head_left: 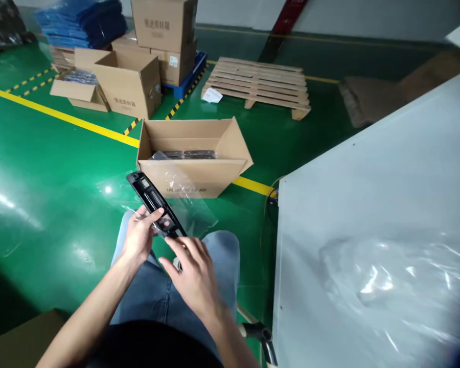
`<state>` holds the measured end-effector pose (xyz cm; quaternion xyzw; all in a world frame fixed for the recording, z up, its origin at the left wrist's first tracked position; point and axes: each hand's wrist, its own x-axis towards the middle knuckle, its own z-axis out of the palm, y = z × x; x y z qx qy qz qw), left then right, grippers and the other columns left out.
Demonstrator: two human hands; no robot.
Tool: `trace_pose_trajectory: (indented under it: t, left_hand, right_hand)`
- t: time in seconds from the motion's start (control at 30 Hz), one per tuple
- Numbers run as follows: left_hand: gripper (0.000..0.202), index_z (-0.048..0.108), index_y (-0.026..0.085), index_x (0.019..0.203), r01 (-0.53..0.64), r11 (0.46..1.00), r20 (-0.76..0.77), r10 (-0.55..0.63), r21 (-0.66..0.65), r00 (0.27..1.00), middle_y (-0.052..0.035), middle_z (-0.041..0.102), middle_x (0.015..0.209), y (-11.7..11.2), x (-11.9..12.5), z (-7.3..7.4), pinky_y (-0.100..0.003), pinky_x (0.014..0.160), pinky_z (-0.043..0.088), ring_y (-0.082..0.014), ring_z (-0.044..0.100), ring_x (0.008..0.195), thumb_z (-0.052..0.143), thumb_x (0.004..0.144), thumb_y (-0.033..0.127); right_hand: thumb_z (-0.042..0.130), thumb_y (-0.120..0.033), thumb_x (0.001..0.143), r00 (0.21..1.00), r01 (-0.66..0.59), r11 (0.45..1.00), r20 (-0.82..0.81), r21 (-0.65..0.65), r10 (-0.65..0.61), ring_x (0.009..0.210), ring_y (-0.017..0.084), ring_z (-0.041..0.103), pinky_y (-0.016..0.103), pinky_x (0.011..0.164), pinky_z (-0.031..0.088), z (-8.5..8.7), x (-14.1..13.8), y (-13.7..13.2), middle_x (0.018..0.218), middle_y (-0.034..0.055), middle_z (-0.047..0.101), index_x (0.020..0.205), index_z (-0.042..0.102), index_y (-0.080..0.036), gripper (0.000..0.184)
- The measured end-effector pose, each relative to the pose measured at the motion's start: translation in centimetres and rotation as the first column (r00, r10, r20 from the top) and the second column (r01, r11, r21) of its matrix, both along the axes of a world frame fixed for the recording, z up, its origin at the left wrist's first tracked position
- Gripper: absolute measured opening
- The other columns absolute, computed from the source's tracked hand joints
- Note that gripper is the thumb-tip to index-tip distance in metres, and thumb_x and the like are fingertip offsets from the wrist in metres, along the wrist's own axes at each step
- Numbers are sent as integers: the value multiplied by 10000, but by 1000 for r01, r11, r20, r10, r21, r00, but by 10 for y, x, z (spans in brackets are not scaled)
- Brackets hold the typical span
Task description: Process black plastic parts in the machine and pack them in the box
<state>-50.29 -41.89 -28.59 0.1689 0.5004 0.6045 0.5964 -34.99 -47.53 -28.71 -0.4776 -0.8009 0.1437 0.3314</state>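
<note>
I sit with my knees in blue jeans below me. My left hand is closed around the middle of a long black plastic part that points up and to the left. My right hand grips the lower end of the same part, fingers curled over it. A clear plastic bag hangs loosely around and behind the part. Just beyond my hands an open cardboard box stands on the green floor, with bagged dark parts lying inside.
A white table fills the right side, with crumpled clear plastic on it. Farther back stand more cardboard boxes, a wooden pallet and stacked blue bags. Yellow lines cross the floor.
</note>
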Motion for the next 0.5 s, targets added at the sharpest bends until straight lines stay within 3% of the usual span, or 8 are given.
trace_pose_trajectory:
  t: [0.13, 0.23, 0.33, 0.5]
  left_hand:
    - [438, 727, 165, 895, -15, 1000, -47, 15, 16, 999, 1, 708, 826, -3, 5, -9, -244, 687, 568, -125, 651, 682, 1007, 601, 330]
    - [450, 728, 165, 899, -66, 997, -72, 69, 40, 995, 1, 717, 831, -2, 6, -11, -239, 677, 560, -120, 645, 667, 1008, 603, 354]
    - [455, 723, 165, 902, -112, 993, -59, 115, 43, 992, 9, 713, 822, 1, 8, -11, -238, 680, 553, -115, 637, 659, 1008, 607, 362]
    - [468, 687, 165, 874, -189, 982, 36, 188, 11, 981, 18, 708, 851, 10, 11, -11, -236, 705, 550, -123, 654, 729, 1009, 600, 366]
  right_hand:
    - [612, -145, 999, 989, 115, 988, -85, -99, -123, 915, 214, 735, 334, 811, 623, -25, -7, -10, 1047, 92, 734, 1358, 634, -202, 364]
    - [561, -83, 977, 982, 109, 981, -138, -158, -131, 799, 172, 731, 275, 726, 606, -32, -3, -8, 981, 58, 731, 1255, 662, -200, 318]
    - [532, -65, 984, 988, 102, 990, -108, -97, -113, 786, 166, 723, 270, 744, 592, -35, -3, -8, 902, 44, 732, 1112, 694, -193, 243]
    - [539, -33, 998, 998, 52, 995, 26, 85, -54, 815, 194, 728, 317, 792, 590, -35, -14, -18, 912, 74, 756, 1120, 735, -161, 264]
